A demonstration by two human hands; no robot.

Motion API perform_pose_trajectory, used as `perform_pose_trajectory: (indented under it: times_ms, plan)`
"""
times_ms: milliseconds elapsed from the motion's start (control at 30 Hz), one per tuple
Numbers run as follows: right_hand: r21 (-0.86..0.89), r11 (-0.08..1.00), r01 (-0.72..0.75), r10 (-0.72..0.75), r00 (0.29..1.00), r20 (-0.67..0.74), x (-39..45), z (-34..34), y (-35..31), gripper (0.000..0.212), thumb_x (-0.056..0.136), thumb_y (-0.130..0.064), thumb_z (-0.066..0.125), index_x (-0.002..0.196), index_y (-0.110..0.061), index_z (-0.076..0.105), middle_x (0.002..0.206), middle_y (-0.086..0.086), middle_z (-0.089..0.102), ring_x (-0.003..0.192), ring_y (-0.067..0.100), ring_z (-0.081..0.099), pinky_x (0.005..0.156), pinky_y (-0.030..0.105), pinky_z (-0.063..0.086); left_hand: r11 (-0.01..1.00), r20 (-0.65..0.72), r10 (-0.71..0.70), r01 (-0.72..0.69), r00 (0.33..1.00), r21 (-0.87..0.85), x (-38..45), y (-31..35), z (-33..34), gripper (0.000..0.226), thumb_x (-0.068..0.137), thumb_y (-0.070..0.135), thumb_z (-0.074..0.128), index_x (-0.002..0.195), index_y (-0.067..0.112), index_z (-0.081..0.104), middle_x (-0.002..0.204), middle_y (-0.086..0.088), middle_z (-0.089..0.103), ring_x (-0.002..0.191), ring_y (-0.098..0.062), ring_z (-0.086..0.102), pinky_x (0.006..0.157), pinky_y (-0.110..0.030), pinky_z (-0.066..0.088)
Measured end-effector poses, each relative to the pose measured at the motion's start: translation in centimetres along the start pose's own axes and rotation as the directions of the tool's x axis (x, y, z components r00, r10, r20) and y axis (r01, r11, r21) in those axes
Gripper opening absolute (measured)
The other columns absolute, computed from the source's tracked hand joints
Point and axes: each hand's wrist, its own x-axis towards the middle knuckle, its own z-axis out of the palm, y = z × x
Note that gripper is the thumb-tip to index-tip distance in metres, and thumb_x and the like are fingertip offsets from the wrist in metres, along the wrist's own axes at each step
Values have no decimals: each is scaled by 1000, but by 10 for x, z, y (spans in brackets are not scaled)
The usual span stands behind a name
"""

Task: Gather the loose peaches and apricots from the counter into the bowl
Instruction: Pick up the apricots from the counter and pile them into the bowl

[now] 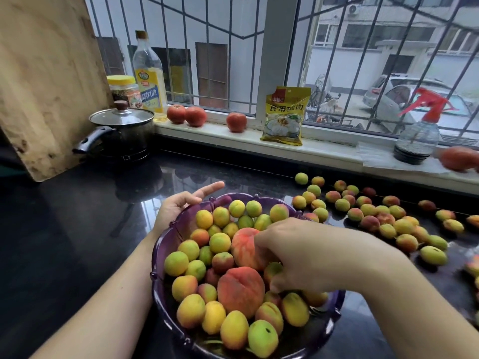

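Observation:
A purple plastic bowl (166, 244) sits on the dark counter, heaped with small yellow-green apricots (219, 242) and two large red peaches. My left hand (178, 206) rests on the bowl's far-left rim, index finger pointing out. My right hand (300, 252) is inside the bowl, fingers curled around the upper peach (245, 248). The second peach (241, 291) lies just below it. Several loose apricots and small peaches (368, 213) are scattered on the counter to the right of the bowl.
A lidded black pot (121, 133) stands at the back left beside a leaning wooden board (46, 81). On the windowsill are tomatoes (186, 115), an oil bottle (149, 73), a jar, a yellow packet (285, 116) and a spray bottle (420, 130).

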Motion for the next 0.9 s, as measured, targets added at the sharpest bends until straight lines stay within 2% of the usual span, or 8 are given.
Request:
perform_pose_trajectory:
  times_ms: [267, 333, 400, 500, 600, 700, 800, 900]
  plan:
    - [-28, 999, -22, 23, 999, 30, 3, 2, -3, 35, 85, -44, 76, 108, -25, 58, 100, -5, 58, 92, 17, 58, 78, 34, 55, 1000, 2, -6, 6, 1000, 6, -2, 0, 1, 65, 87, 17, 36, 149, 11, 55, 149, -32, 50, 123, -50, 57, 101, -64, 49]
    - [48, 998, -45, 43, 998, 45, -3, -4, 4, 39, 85, -46, 76, 116, -31, 58, 105, -11, 60, 95, 12, 60, 82, 32, 56, 1000, 10, -7, 7, 1000, 8, -2, 0, 1, 65, 87, 17, 36, 149, 10, 54, 147, -32, 52, 122, -49, 58, 101, -63, 49]
    - [241, 969, -46, 66, 995, -74, -10, -16, 19, 29, 86, -45, 76, 109, -37, 61, 98, -15, 66, 88, 4, 63, 79, 27, 55, 1000, 13, -7, 7, 1000, 3, -2, -1, 3, 64, 87, 16, 36, 148, 10, 55, 145, -31, 55, 119, -49, 60, 99, -63, 50]
    - [524, 852, -12, 272, 865, -422, -14, -26, 63, 5, 93, -29, 71, 91, -31, 67, 77, -11, 72, 68, 6, 69, 58, 23, 55, 1000, 5, -5, 5, 1000, 2, -3, 0, 3, 64, 87, 17, 35, 148, 11, 55, 150, -30, 50, 126, -50, 55, 100, -63, 49]
    - [542, 794, -275, 560, 676, -479, -8, -8, 117, 10, 96, -21, 63, 90, -28, 66, 76, -4, 70, 64, 21, 70, 47, 37, 59, 1000, 10, -7, 7, 1000, -2, -1, 0, 1, 65, 87, 17, 35, 148, 12, 55, 151, -31, 49, 133, -51, 49, 104, -64, 46]
    - [479, 747, -461, 635, 707, -311, 4, 18, 145, 17, 94, -15, 66, 84, -28, 65, 82, -1, 71, 59, 12, 68, 49, 30, 56, 1000, 30, -15, 15, 999, -7, 0, 0, -1, 65, 85, 16, 38, 148, 12, 56, 149, -31, 52, 133, -51, 50, 104, -65, 47]
    - [504, 789, -352, 567, 733, -376, 15, 27, 142, 18, 93, -12, 69, 82, -27, 67, 78, -3, 71, 51, -1, 65, 48, 21, 51, 1000, 63, 6, -5, 998, -9, 1, 0, -4, 72, 75, 16, 56, 147, 12, 57, 148, -31, 53, 128, -51, 56, 103, -64, 51]
    - [468, 842, -268, 482, 764, -429, 30, 33, 132, 6, 92, -24, 73, 89, -28, 70, 85, -8, 69, 71, 9, 69, 59, 21, 53, 1000, 59, 15, -15, 998, 7, 1, 1, -6, 75, 70, 16, 62, 145, 13, 59, 149, -30, 52, 129, -51, 56, 105, -65, 48]
